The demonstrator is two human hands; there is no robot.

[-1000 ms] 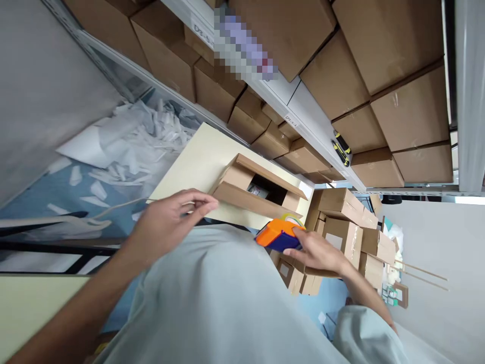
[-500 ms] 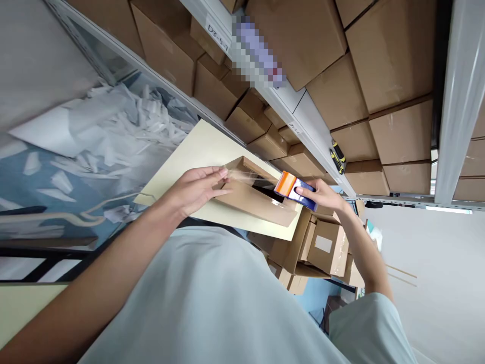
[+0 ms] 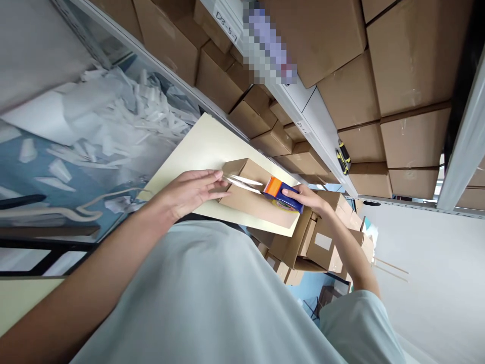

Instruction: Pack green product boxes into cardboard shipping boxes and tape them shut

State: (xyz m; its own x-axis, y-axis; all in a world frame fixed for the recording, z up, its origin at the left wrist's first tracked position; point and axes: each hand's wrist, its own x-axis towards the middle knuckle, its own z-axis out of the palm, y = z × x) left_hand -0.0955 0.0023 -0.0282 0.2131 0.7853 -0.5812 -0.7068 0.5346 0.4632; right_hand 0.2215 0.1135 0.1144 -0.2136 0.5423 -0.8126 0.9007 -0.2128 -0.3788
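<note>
A long brown cardboard box (image 3: pixel 253 202) lies on a pale yellow board (image 3: pixel 185 149), its upper flaps lying closed. My right hand (image 3: pixel 303 196) grips a blue and orange tape dispenser (image 3: pixel 282 196) over the box's right part. From the dispenser a strip of clear tape (image 3: pixel 244 183) runs left above the box, catching the light. My left hand (image 3: pixel 199 191) pinches the free end of that tape between thumb and fingers at the box's left end, the lower fingers stretched out.
Shelves of cardboard boxes (image 3: pixel 409 65) rise beyond the board. Two yellow and black cutters (image 3: pixel 343 157) hang on the shelf beam (image 3: pixel 322 121). White paper scraps (image 3: pixel 125 116) pile up at left. An open carton (image 3: pixel 295 242) holding smaller boxes stands to the right.
The box's gaping top has come closed. My right hand has brought the dispenser left and lower, closer to the box, while my left hand keeps the tape end.
</note>
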